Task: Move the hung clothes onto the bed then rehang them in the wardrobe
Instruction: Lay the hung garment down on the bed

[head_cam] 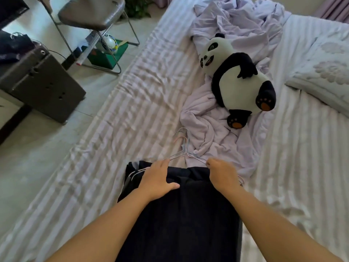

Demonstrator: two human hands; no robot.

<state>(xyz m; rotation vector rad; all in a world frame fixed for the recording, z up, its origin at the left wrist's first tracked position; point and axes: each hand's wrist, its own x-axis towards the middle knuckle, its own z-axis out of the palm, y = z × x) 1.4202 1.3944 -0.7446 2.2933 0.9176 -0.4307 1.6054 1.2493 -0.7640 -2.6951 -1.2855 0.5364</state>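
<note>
Dark clothes [181,214] lying flat on the striped bed [117,114], top edge just short of the panda [239,80], with thin wire hangers [182,148] poking out toward it, hooks bunched together on the sheet. Left hand [157,179] resting flat on the top edge of the clothes, fingers straight and spread, holding nothing. Right hand [222,175] curled near the hanger shoulder on the panda side; cannot tell for sure whether pinching the wire or only touching it.

Probably laying down or gathering the stack. To do well: keep the flat palm pressing the cloth so the layers stay squared. Gather all hooks into one bundle, pointing the same way, before lifting. Grip at the necks, not the thin shoulders, which likely bend and slip. Lift away from the lilac sheet [209,129] crumpled below the panda, since a hook could snag it. Wardrobe not in view.
</note>
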